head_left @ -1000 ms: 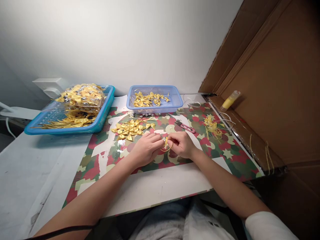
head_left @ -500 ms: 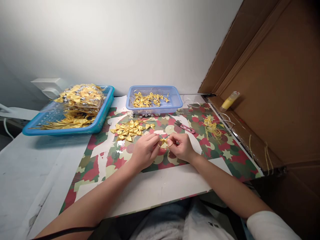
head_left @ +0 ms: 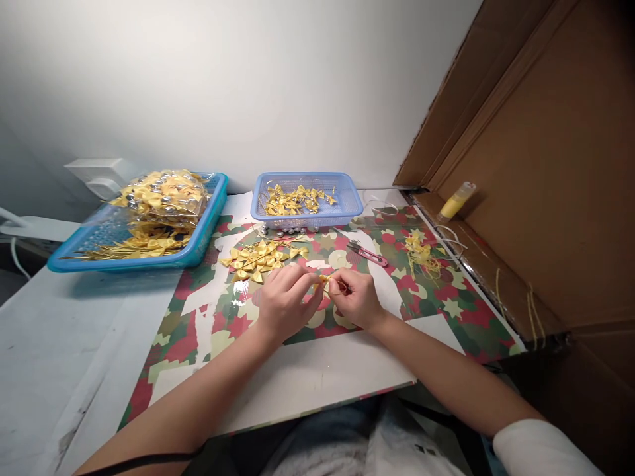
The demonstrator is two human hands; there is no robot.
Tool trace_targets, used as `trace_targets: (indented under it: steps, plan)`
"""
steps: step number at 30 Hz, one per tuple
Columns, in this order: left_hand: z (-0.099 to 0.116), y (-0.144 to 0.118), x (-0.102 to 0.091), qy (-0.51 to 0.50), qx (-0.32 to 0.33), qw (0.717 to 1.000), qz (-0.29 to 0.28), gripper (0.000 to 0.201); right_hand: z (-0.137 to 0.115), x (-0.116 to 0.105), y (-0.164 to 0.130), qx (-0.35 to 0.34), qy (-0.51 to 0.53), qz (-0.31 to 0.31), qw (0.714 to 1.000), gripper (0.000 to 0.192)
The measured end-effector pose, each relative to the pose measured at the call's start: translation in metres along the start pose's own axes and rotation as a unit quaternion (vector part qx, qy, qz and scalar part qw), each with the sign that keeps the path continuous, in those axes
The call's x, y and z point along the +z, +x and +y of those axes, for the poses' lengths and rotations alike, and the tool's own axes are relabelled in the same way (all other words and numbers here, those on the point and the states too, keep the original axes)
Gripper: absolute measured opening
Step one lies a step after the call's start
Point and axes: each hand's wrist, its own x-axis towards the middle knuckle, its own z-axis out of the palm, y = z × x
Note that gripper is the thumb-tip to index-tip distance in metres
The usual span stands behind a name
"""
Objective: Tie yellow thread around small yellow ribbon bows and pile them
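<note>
Fingers [head_left: 308, 280] of the left hand [head_left: 284, 303] pinch a small yellow bow [head_left: 323, 280] at its left side, while the fingers of the right hand [head_left: 355, 299] pinch its thin gold string [head_left: 333, 288] from the right; both hands hover just above the patterned mat [head_left: 208, 311] near the middle of the table [head_left: 44, 330], so the bow sits between the two thumbs. Just behind the left hand lies a loose pile of yellow bows [head_left: 260, 254] on the mat. Behind the right hand lie small pink snips [head_left: 368, 252], and farther right a tangle of yellow scraps [head_left: 421, 254]. At the back edge of the mat stands a pale blue basket [head_left: 347, 198] with more bows in it. To the left, a larger blue tray [head_left: 208, 225] holds clear bags full of bows. A cardboard box [head_left: 546, 172] stands open at the right, with a yellow bottle [head_left: 456, 201] lying inside it.
</note>
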Motion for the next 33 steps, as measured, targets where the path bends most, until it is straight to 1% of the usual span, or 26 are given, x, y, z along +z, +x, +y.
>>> trace_targets:
  steps: [2, 5, 9, 12, 16, 24, 29, 33]
  plan:
    - [0.000, 0.001, -0.001, 0.018, 0.014, 1.000, -0.004, 0.005, 0.000, 0.001, 0.000, -0.015, -0.015, 0.008, 1.000, 0.023]
    - [0.000, 0.002, -0.001, 0.028, 0.021, 0.999, -0.025, 0.006, 0.002, 0.002, -0.001, -0.034, -0.033, 0.014, 0.999, 0.024]
    - [-0.001, 0.004, -0.003, 0.032, 0.012, 0.996, -0.081, 0.010, 0.005, 0.003, -0.003, -0.060, -0.066, 0.007, 0.996, 0.024]
    - [-0.001, 0.005, -0.005, 0.030, 0.014, 0.992, -0.122, 0.014, 0.006, 0.003, -0.004, -0.066, -0.074, 0.003, 0.995, 0.023]
    - [-0.002, 0.005, -0.005, 0.030, 0.012, 0.989, -0.142, 0.016, 0.007, 0.003, -0.004, -0.069, -0.072, -0.002, 0.995, 0.023]
    - [-0.002, 0.002, 0.000, 0.014, -0.003, 0.991, -0.132, 0.019, 0.005, 0.004, -0.004, -0.065, -0.051, -0.007, 0.997, 0.021]
    - [-0.001, 0.000, 0.003, -0.020, -0.023, 0.995, -0.099, 0.023, 0.003, 0.003, -0.004, -0.055, -0.034, -0.008, 0.998, 0.019]
    - [0.001, -0.001, 0.005, -0.021, -0.037, 0.997, -0.062, 0.023, 0.003, 0.002, -0.004, -0.045, -0.023, 0.000, 0.999, 0.020]
